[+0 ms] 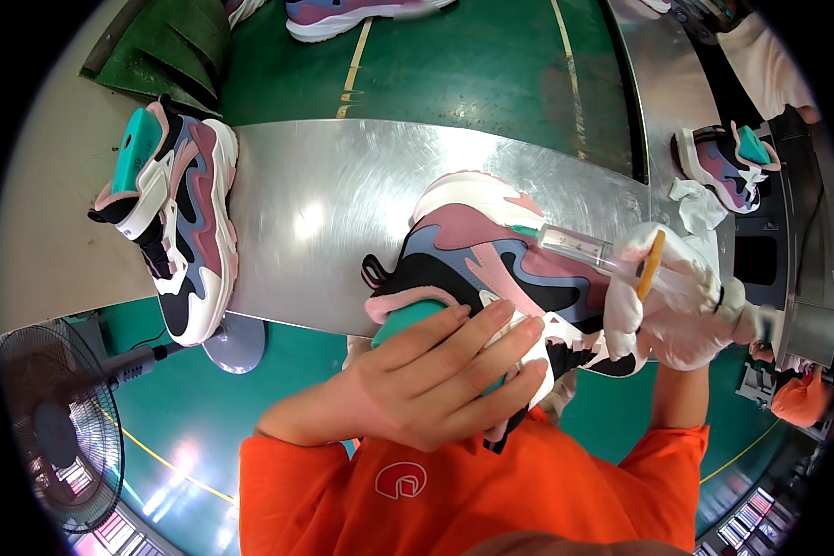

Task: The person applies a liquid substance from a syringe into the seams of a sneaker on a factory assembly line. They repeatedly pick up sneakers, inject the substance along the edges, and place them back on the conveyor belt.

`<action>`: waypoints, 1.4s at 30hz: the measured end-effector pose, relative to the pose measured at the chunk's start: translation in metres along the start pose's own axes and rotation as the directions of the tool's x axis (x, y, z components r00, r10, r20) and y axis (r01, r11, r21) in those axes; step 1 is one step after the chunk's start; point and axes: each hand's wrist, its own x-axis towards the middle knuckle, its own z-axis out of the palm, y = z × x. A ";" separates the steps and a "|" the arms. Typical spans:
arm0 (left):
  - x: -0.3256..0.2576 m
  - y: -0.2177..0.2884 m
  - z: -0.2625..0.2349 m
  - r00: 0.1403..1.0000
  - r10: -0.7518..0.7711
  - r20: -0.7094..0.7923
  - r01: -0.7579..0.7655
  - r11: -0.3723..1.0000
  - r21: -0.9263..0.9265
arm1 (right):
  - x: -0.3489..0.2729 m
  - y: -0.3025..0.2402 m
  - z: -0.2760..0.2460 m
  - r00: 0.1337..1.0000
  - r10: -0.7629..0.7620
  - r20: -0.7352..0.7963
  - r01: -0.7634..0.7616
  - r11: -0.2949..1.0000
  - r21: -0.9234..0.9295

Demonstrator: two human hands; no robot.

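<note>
A multicoloured sneaker (pixel 473 236) in plum, pink, blue-grey, black and white lies tilted over the near edge of the metal table, its thick white sole facing away from me. My bare left hand (pixel 435 375) is closed over its tongue and strap, steadying it; a teal insert shows inside the collar. In my white-gloved right hand (pixel 681 310) is a clear syringe (pixel 574 246) with an orange-yellow finger flange. Its green tip meets the seam where the upper joins the sole. The glove hides part of the toe and most of the plunger end.
Another such sneaker (pixel 195 218) stands at the left on the metal table (pixel 334 185). Beyond runs a green conveyor belt (pixel 473 74) carrying a shoe (pixel 343 18). At right are a further sneaker (pixel 723 167) and crumpled white cloth (pixel 700 208). A fan (pixel 60 426) stands lower left.
</note>
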 end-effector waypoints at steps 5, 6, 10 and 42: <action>0.002 -0.001 0.001 1.000 -0.001 -0.009 0.001 1.000 -0.014 | 0.001 0.002 -0.002 0.999 0.031 0.014 -0.031 1.000 -0.003; 0.002 -0.002 0.001 1.000 0.003 -0.007 -0.003 1.000 -0.016 | 0.002 0.003 -0.002 0.999 0.036 0.016 -0.035 0.999 -0.004; 0.002 -0.001 0.000 1.000 -0.005 -0.012 0.005 0.999 -0.033 | 0.001 0.005 -0.003 0.999 0.047 0.021 -0.047 0.999 -0.003; 0.003 0.000 0.001 1.000 -0.014 -0.008 0.014 0.999 0.035 | -0.011 0.007 -0.018 0.998 0.061 0.016 -0.061 0.998 0.022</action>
